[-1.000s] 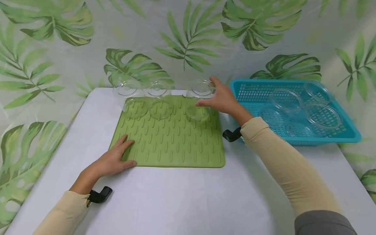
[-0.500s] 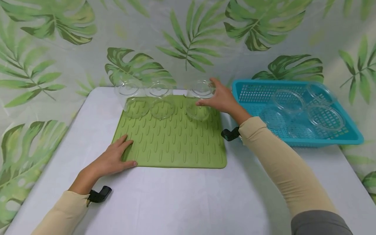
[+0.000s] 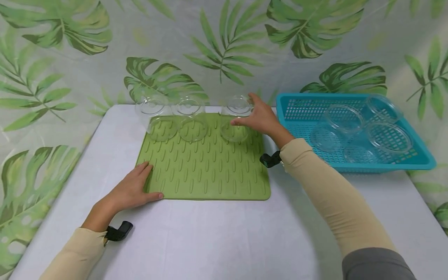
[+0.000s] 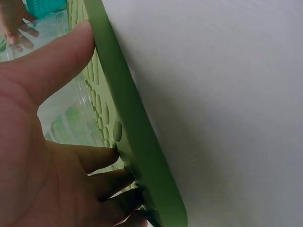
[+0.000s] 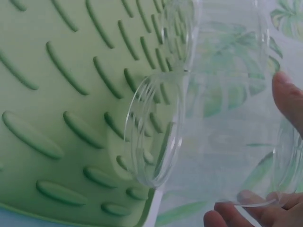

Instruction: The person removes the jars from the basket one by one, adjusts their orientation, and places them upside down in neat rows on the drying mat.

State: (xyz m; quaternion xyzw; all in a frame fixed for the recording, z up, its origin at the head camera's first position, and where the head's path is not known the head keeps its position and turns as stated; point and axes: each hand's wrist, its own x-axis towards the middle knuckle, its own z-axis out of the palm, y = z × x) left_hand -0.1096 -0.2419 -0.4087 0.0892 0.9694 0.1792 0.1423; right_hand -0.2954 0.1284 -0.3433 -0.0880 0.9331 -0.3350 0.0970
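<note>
A green ribbed mat (image 3: 210, 175) lies on the table. Near its far edge stand three clear jars, mouths down: a left jar (image 3: 161, 130), a middle jar (image 3: 192, 130) and a right jar (image 3: 231, 133). There is a gap between the middle and right ones. My right hand (image 3: 260, 116) holds the right jar, thumb on the near side and fingers on the far side; the right wrist view shows this jar (image 5: 218, 146) between thumb and fingertips. My left hand (image 3: 129, 190) rests at the mat's front left corner, fingers spread and thumb along the front edge.
To the right is a blue perforated basket (image 3: 297, 153) with three more clear jars, one of them a jar (image 3: 344, 120) leaning with its mouth up. A leaf-patterned cloth (image 3: 245, 77) hangs behind the table (image 3: 210, 241).
My right hand has shifted slightly left with the right jar between its fingers. My left hand stays at the mat's corner, its fingers drawn a little closer together.
</note>
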